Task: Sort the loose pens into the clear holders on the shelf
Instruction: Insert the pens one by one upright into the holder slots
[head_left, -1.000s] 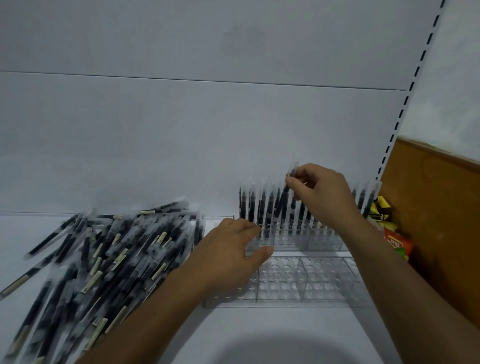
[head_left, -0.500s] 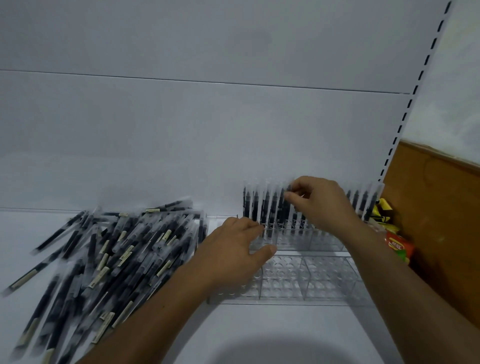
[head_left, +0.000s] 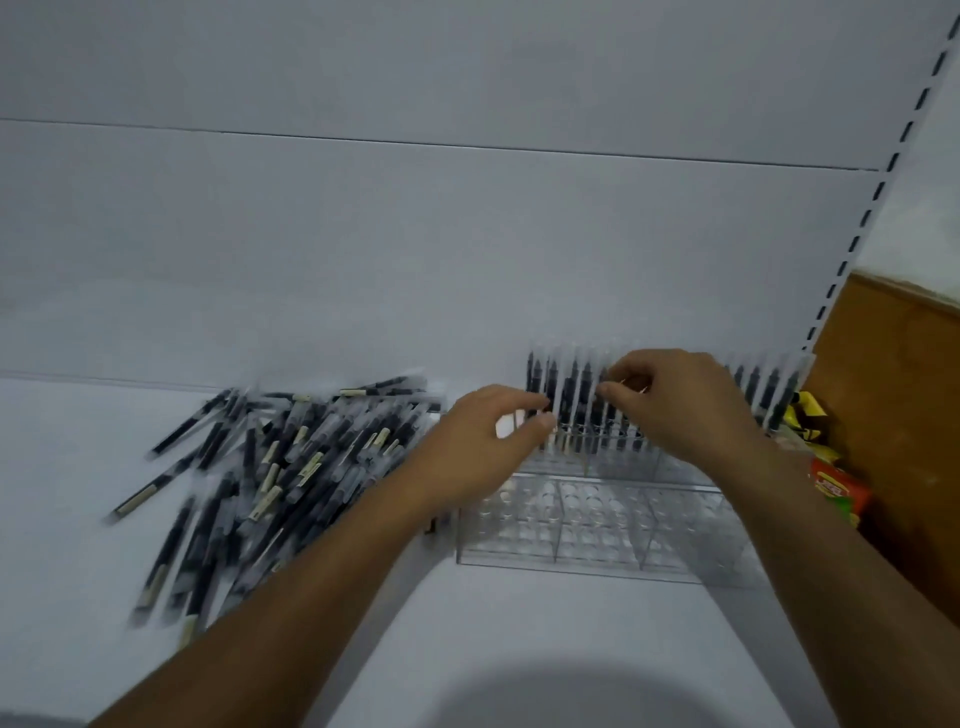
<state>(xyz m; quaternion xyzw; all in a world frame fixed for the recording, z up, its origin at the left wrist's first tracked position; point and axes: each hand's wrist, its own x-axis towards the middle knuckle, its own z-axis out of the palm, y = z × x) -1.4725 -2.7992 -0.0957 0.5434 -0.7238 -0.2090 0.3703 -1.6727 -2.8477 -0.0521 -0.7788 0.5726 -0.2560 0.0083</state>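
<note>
Early days: back row of clear holder (head_left: 597, 540) stocked, front cells empty, loose pile (head_left: 270, 467) waiting. Right hand (head_left: 675, 405) pinching standing pen (head_left: 609, 422); left hand (head_left: 483, 447) grip unclear.

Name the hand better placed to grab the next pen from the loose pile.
Left. The left hand sits beside the pile of loose black pens; the right hand is farther off, pinching a standing pen in the clear holder.
</note>
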